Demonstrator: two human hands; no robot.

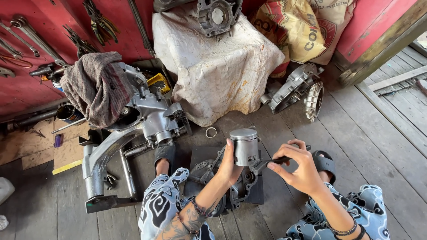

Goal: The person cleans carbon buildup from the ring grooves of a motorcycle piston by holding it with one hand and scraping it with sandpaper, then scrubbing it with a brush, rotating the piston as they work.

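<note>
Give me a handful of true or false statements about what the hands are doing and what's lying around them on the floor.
1. The left hand holds a grey metal piston upright. True.
2. The right hand is empty. False: it grips a dark pliers-like tool pointed at the piston.
3. A striped rag is draped over the engine casing. True.
4. A small metal ring lies on the wooden floor beyond the piston. True.
5. The piston rests on the floor. False: it is held above a dark engine part between the knees.
</note>
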